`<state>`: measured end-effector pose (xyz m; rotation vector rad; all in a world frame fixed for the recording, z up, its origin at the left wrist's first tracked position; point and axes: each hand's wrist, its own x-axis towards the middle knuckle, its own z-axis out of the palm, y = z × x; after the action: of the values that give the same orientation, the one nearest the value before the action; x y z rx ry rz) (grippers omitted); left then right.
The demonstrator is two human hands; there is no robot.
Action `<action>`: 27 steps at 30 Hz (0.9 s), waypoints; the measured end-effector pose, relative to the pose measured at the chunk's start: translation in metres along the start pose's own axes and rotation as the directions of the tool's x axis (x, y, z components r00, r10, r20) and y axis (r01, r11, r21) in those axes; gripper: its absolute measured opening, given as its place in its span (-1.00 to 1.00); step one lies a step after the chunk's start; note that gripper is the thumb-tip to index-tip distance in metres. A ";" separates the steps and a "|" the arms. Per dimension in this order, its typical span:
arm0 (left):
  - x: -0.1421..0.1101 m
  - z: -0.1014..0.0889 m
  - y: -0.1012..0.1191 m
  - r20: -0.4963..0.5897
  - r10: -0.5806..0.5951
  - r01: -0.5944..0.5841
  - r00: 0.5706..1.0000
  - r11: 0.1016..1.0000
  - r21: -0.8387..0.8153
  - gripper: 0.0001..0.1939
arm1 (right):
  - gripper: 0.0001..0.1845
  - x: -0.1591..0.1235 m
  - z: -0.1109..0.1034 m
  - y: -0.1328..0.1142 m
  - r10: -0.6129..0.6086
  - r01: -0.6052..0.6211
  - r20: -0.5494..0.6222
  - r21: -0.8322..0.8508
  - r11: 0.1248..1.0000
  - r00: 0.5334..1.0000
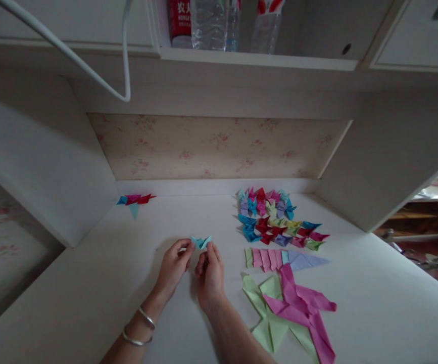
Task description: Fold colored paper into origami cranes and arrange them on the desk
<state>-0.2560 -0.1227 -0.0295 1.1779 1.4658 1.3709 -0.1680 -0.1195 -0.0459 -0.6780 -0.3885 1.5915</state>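
Observation:
Between my two hands is a small light-blue folded origami piece (201, 242), held just above the white desk. The fingers of my left hand (178, 258) pinch its left end. Its right end is pinched by my right hand (210, 268), whose other fingers are curled in. Two silver bangles (139, 331) circle my left wrist. To the right of my hands lie rows of small colourful folded paper pieces (279, 230), a pink and lilac paper strip (275, 259), and larger pink (305, 306) and pale green (270, 323) folded pinwheel shapes.
A few red, pink and blue folded pieces (137, 199) lie at the desk's back left corner. Side panels (385, 141) bound the white desk (108, 283). Overhead, a shelf (256, 58) holds bottles (209, 25), and a white cable (90, 71) hangs down.

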 end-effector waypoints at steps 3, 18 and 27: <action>0.000 0.000 -0.002 0.000 -0.017 0.017 1.000 1.000 0.025 -0.56 | -0.62 0.000 0.001 0.000 -0.001 0.001 -0.011 0.014 1.000 1.000; 0.005 -0.006 -0.004 0.030 0.023 -0.030 0.999 0.968 0.250 -0.54 | -0.59 0.001 0.002 0.002 0.011 -0.009 -0.033 0.041 0.999 0.999; 0.006 -0.003 -0.004 -0.098 0.009 0.002 0.995 0.994 0.112 -0.55 | -0.51 -0.032 0.003 0.009 0.125 -0.125 -0.046 -0.001 0.992 0.991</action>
<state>-0.2613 -0.1177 -0.0328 1.1977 1.6292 1.3809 -0.1761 -0.1517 -0.0428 -0.7529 -0.3199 1.6905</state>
